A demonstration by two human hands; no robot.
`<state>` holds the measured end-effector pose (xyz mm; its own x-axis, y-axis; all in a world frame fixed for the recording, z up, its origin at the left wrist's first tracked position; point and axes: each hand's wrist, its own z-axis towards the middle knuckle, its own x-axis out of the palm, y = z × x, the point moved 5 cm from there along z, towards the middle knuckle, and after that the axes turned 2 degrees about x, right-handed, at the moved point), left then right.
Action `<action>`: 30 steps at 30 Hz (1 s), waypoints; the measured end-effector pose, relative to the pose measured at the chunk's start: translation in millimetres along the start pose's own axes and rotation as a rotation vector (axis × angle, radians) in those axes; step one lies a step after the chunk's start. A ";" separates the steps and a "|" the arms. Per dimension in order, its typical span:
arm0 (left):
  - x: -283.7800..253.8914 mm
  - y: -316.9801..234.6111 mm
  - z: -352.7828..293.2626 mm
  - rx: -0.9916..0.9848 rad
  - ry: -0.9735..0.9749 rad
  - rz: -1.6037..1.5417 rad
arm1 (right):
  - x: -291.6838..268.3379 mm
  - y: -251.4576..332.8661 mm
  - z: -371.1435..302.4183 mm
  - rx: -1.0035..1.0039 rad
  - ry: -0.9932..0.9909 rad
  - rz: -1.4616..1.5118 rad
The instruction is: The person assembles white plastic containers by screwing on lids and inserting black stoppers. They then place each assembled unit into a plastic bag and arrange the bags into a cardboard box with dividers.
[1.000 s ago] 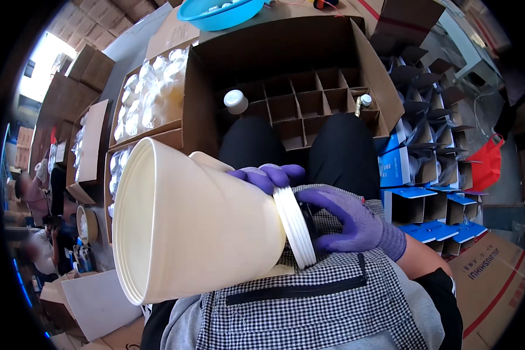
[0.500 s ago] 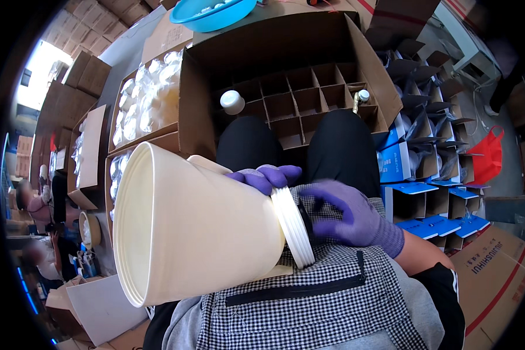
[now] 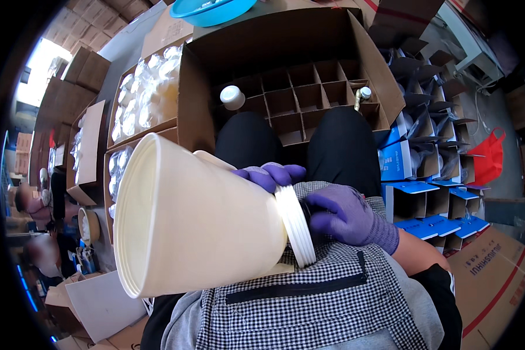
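A large cream plastic jug body (image 3: 204, 221), tapered and with a handle-like part on its far side, lies sideways over my lap. Its wide end faces left, and a white ribbed collar (image 3: 297, 227) rings the narrow end on the right. My left hand (image 3: 271, 175), in a purple glove, is closed over the far side of the jug body beside the collar; its palm is hidden. At the collar's open end is my right hand (image 3: 344, 216), also gloved in purple. Its fingers are curled against a dark part there, which is mostly hidden.
Beyond my knees stands a cardboard box (image 3: 291, 125) with dividers, holding a white-capped bottle (image 3: 233, 97). To its left is a box of plastic-wrapped bottles (image 3: 149, 99); to its right, blue-and-white cartons (image 3: 417, 204) and a red bag (image 3: 489, 157). A blue basin (image 3: 213, 13) sits at the back.
My right hand's fingers have curled in more tightly at the collar end. The wide end of the jug body has risen slightly in the picture. My left hand keeps its hold.
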<state>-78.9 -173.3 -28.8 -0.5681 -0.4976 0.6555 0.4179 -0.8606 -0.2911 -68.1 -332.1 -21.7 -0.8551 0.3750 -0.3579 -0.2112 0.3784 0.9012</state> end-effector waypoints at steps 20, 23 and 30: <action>-4.5 6.5 -3.6 0.012 -0.018 -0.004 | -13.9 22.8 -12.2 -0.178 -0.287 -0.070; -5.8 6.0 3.8 0.022 0.004 0.018 | -8.1 17.6 -8.8 -0.142 -0.274 0.056; -61.2 -26.5 1.5 -0.262 -0.310 0.363 | -35.7 -4.4 34.6 0.048 -0.262 0.593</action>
<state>-54.1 -119.9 -60.1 -0.1677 -0.7466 0.6438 0.3350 -0.6573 -0.6751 -20.2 -317.9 -21.4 -0.6752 0.7235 0.1437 0.2875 0.0786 0.9546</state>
